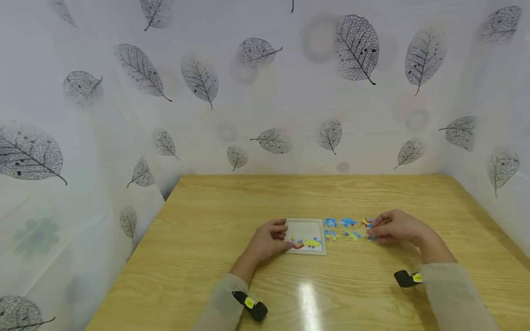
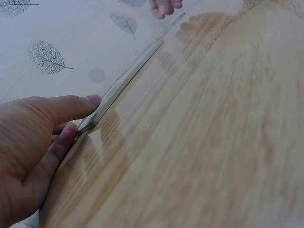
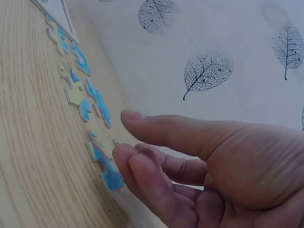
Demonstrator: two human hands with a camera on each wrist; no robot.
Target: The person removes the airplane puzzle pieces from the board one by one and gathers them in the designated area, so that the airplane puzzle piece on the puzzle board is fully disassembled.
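A light square puzzle tray (image 1: pixel 304 228) lies on the table, with colourful picture pieces (image 1: pixel 313 243) along its lower side. At its left edge my left hand (image 1: pixel 267 240) holds the tray, the thumb resting on the rim in the left wrist view. To the right of the tray lie several loose jigsaw pieces (image 1: pixel 348 222) in two rows. My right hand (image 1: pixel 399 227) hovers at the right end of these rows, partly covering them. In the right wrist view its thumb and bent fingers stand apart, nothing visible between them, beside a blue-and-red jigsaw piece (image 3: pixel 107 166).
The wooden table (image 1: pixel 198 220) carries the tray and pieces. Pale sheeting (image 1: pixel 281 101) printed with dark leaves stands behind and along both sides. A black camera mount (image 1: pixel 253 307) sits on the left wrist and another (image 1: pixel 407 278) on the right.
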